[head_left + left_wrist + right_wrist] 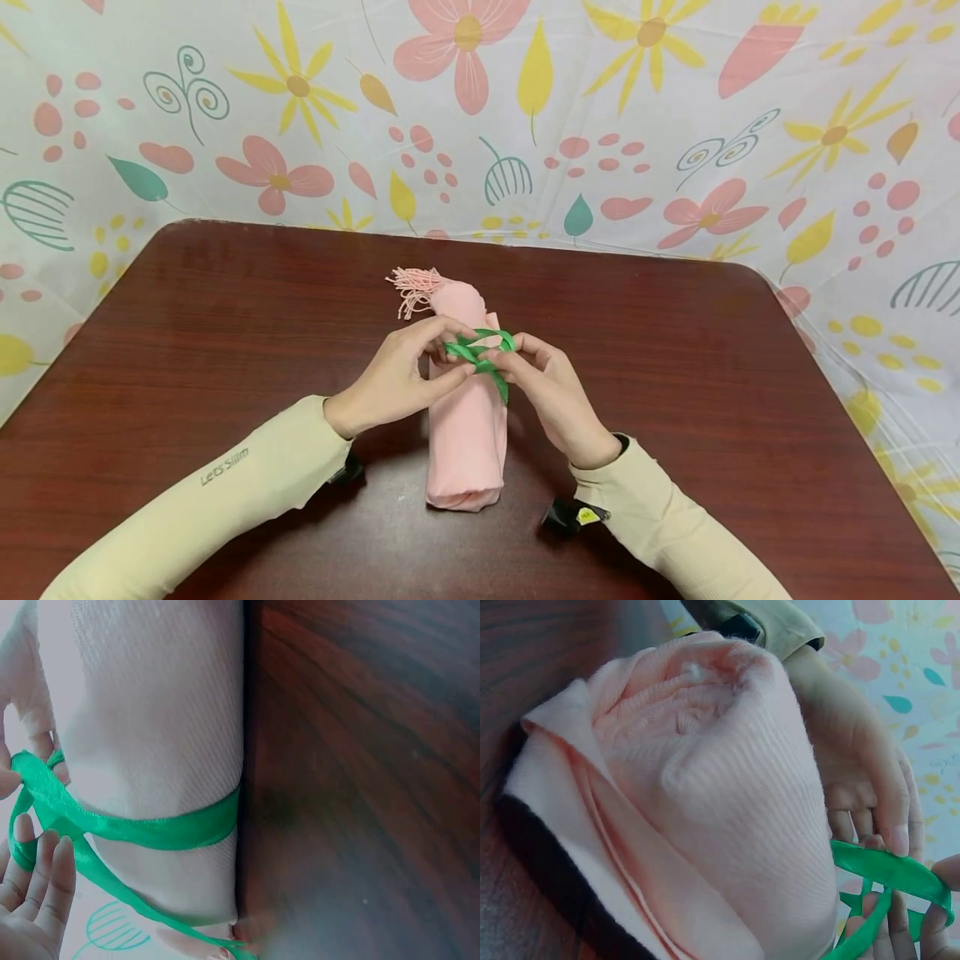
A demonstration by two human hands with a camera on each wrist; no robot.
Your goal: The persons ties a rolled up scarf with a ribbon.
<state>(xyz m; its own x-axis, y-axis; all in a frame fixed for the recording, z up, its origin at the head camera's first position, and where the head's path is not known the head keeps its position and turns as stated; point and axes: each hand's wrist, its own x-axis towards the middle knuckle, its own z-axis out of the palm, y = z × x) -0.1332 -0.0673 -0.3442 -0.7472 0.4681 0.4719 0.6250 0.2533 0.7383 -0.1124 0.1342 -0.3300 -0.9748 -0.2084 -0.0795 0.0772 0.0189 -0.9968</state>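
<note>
A pink ribbed scarf (465, 450), rolled into a thick bundle, lies lengthwise on the table, its tassel fringe (416, 287) spilling out at the far end. Around its far half runs a green satin ribbon (172, 831), crossed and looped on top. The left hand (401, 375) pinches the ribbon's left part between thumb and fingers. From the other side, my right hand (558, 396) holds the ribbon's right loop in its fingertips. One ribbon tail hangs down the scarf's right side. In the right wrist view, the loops of ribbon (889, 870) stretch between both hands, off the scarf's surface.
The dark brown wooden table (262, 292) has rounded far corners. Behind it hangs a white cloth (360, 200) printed with flowers and leaves. A black wrist device (562, 518) sits under the right sleeve, and another (348, 471) shows below the left cuff.
</note>
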